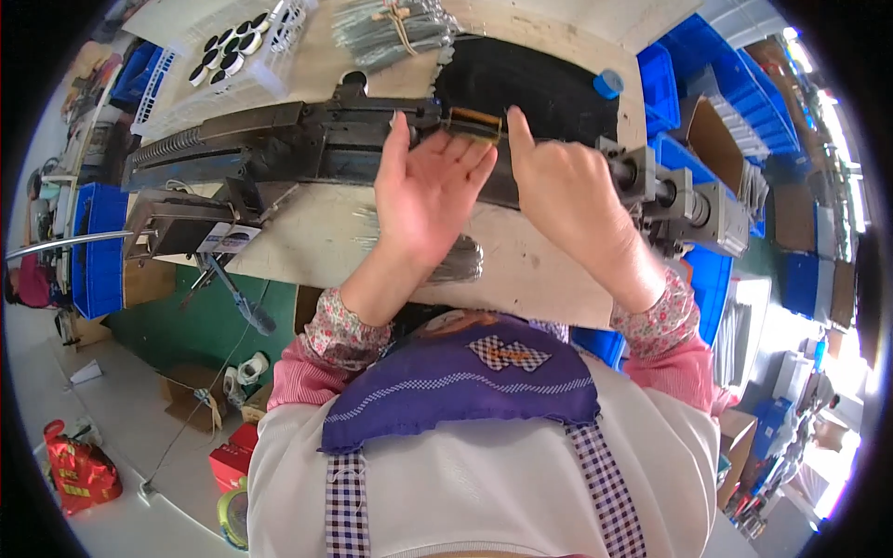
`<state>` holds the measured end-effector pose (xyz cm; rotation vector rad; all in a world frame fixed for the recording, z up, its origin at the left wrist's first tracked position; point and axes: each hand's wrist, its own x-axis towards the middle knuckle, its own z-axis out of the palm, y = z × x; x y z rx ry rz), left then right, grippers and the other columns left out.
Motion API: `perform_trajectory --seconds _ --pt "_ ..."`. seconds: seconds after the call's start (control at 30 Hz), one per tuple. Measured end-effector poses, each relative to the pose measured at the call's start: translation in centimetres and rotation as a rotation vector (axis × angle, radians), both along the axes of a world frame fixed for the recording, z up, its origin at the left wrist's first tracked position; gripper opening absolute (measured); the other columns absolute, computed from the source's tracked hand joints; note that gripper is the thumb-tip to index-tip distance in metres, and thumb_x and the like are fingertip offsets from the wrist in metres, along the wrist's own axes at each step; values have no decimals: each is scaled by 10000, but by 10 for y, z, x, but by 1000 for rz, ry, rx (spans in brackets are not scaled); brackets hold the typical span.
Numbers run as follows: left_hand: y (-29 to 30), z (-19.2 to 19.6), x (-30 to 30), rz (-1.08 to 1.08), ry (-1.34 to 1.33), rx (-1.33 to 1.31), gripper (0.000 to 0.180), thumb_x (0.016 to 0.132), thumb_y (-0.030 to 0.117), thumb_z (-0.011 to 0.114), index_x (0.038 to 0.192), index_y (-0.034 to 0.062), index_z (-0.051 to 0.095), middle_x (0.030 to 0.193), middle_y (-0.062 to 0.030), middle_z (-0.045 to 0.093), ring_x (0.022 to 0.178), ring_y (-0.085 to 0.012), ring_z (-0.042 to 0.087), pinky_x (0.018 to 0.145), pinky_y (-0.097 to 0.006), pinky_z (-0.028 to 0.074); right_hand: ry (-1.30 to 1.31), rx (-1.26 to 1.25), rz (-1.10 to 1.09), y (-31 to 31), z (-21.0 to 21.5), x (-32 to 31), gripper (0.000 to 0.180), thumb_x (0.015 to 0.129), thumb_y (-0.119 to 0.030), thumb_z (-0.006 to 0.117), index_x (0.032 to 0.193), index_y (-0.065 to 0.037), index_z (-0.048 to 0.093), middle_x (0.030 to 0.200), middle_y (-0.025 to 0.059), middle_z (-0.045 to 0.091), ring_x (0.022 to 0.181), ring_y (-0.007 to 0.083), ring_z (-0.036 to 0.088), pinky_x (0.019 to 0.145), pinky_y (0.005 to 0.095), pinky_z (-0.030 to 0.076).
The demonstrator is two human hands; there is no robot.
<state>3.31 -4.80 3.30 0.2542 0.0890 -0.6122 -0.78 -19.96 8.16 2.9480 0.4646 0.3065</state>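
On the worktop (549,279), your left hand (430,191) is lying open, palm up, against the dark machine (279,139). Your right hand (569,191) is pressing its fingertips, loosely together, beside a small brown-edged part (474,124); neither is gripping anything.

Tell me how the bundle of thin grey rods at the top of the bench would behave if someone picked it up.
The bundle of thin grey rods would probably lift as one, since a tan tie wraps its middle. The rods look like metal, so likely stiff and rather heavy for its size. Loose ends may splay or slide.
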Motion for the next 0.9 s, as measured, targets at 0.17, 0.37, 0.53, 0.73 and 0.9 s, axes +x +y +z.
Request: perform_trajectory --seconds 0.17,0.37,0.53,0.73,0.9 --pt "3 -1 8 -59 -49 173 343 957 337 505 1068 19 568 1100 -90 612 1075 -201 553 1008 -351 379 79 277 32 -9 -7 -7 259 790 -48 584 1014 25 477 665 128 596 584 292 639 497 364 512" --pt "-25 -39 -21 72 -12 195 167 931 163 563 1037 34 574 1110 -82 594 1159 -204 503 1050 -361 359 494 624 -95 -6 -86 -76 269 837 -175 608 1041 -54 484 820 184 646 814 380 645 701 463 515" --pt "-21 -38 -42 -88 -128 488 355 932 155 556 1241 -7 489 1271 -112 538 1275 -227 433 1085 -345 303 622 761 -196 24 -142 -72 307 877 -295 617 1022 -32 553 842 212 662 801 393 647 706 473 519" --pt "121 -56 -81 -46 -1264 467 533 959 129 452 1442 -21 282 1340 -238 490 1196 -339 540 1088 -454 330 594 1098 -215 1 -148 -79 287 853 -284 658 878 -6 588 774 231 646 751 410 636 663 467 507" --pt "115 -100 -85 329 -1105 1989 562 964 221 473 1439 -10 282 1477 -295 247 1383 -418 255 1130 -508 181 700 1161 -307 -4 -145 -78 245 854 -212 683 871 19 603 706 143 658 619 203 657 584 318 496"
